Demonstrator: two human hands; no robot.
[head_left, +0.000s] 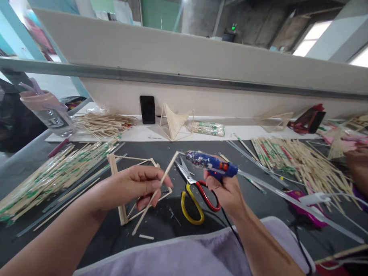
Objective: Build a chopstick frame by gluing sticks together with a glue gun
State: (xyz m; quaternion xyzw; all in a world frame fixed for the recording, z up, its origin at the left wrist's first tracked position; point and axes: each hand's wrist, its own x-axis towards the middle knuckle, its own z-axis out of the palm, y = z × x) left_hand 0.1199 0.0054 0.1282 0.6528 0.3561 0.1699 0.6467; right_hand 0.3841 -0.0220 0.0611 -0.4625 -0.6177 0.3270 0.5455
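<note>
My left hand (143, 187) pinches a thin wooden stick (147, 207) that slants up to the right. Behind and below that hand stands a frame of glued sticks (121, 208) on the dark table. In my right hand (224, 189) is a blue glue gun (211, 163), its nozzle close to the upper end of the stick; I cannot tell if they touch. A long clear glue stick (269, 193) runs out of the gun's back. Scissors (194, 190) with one red and one yellow handle lie beneath the gun, blades spread.
Bundles of sticks lie left (68, 170) and right (298, 162). A finished stick model (175, 123) and a phone (147, 109) stand at the back. A cup (50, 111) is far left. Another person's hand (362, 164) is far right. A lilac cloth (192, 259) covers the front edge.
</note>
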